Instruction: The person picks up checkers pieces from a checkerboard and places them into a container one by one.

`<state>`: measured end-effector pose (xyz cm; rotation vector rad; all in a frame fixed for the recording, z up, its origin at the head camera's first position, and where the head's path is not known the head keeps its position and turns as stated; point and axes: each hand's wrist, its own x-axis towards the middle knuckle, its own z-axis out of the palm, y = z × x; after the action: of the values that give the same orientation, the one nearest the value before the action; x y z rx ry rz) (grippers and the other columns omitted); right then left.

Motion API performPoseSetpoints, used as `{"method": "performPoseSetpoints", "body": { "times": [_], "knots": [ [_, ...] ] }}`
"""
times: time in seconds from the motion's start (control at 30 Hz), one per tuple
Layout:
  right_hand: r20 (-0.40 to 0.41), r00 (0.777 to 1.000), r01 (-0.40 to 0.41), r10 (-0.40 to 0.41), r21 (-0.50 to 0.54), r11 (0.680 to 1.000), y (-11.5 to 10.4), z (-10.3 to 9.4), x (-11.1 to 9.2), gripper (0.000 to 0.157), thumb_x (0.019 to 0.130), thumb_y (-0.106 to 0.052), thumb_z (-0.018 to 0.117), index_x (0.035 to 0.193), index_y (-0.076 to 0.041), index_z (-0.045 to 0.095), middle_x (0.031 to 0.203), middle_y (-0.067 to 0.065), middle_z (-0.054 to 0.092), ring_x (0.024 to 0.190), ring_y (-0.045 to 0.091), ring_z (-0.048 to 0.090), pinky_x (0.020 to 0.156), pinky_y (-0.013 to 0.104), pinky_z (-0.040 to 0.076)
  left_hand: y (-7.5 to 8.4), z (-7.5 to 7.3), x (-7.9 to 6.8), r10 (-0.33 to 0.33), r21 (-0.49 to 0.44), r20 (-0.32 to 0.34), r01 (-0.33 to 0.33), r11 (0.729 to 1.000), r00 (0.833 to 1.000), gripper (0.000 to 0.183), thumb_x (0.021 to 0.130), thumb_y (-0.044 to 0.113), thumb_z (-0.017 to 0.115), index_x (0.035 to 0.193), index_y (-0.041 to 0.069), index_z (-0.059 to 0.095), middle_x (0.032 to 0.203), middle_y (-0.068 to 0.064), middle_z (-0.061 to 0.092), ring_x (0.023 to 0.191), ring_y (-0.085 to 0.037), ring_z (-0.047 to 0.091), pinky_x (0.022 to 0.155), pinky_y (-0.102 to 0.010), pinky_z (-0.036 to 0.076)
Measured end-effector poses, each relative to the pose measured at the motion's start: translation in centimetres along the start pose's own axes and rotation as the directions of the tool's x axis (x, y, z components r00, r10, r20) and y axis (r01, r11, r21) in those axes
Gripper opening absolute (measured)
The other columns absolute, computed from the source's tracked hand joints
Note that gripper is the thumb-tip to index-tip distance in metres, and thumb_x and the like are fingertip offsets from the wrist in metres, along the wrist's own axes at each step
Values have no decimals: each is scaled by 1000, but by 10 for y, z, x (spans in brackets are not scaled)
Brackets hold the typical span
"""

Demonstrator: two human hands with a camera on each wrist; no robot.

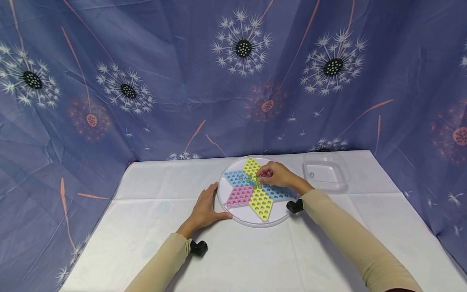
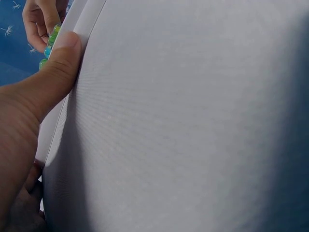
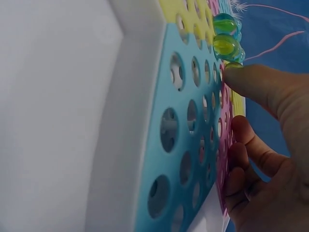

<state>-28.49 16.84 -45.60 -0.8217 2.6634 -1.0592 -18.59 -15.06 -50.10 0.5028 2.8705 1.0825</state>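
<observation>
A round Chinese checkers board (image 1: 238, 213) with a star of yellow, pink and blue hole sections lies on the table. Several green and blue glass marbles (image 1: 257, 185) sit near its centre, with another clear marble (image 1: 240, 178) in the left blue section. My right hand (image 1: 279, 175) is over the centre; its thumb touches a yellow-green marble (image 3: 234, 65) in the right wrist view, the other fingers curled. The index fingertip is partly hidden. At the board's left edge, my left hand (image 1: 205, 209) rests with thumb (image 2: 63, 58) and fingers spread along the rim.
A clear plastic container (image 1: 330, 184) stands to the right of the board, with a marble (image 1: 311, 174) inside. White cloth (image 1: 153, 227) covers the table. Behind it hangs a blue curtain (image 1: 175, 81) with dandelion prints.
</observation>
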Motion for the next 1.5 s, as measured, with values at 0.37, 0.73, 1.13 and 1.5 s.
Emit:
{"method": "performPoseSetpoints", "body": {
  "times": [0.37,0.73,1.13,1.5],
  "knots": [
    [-22,999,22,-23,-54,998,2,1,1,13,89,-12,80,102,-13,79,92,9,63,84,20,49,75,34,41,2,-1,1,12,6,-2,-12,1000,1000,124,69,48,94,161,1,27,164,-18,32,153,-35,26,128,-49,15],
    [-23,999,24,-25,-61,998,1,0,1,14,90,-14,80,103,-13,79,96,10,63,84,20,49,75,35,41,2,-2,1,14,-5,-2,-14,1000,1000,125,69,49,94,161,1,26,164,-18,32,153,-35,26,128,-50,15],
    [9,1000,27,-26,-58,998,-4,-2,0,10,90,-11,79,99,-11,77,94,4,64,86,22,55,77,34,47,-1,2,-1,-1,-9,-3,1,1000,1000,124,69,50,94,161,1,26,165,-19,31,153,-37,26,128,-51,16],
    [20,1000,-8,9,-13,1000,-7,-19,1,15,93,-9,73,108,-9,75,105,6,70,83,22,62,75,35,54,3,0,-3,-20,-8,0,20,1000,1000,124,69,50,94,162,4,26,165,-18,31,153,-39,25,125,-54,22]
  ]
}}
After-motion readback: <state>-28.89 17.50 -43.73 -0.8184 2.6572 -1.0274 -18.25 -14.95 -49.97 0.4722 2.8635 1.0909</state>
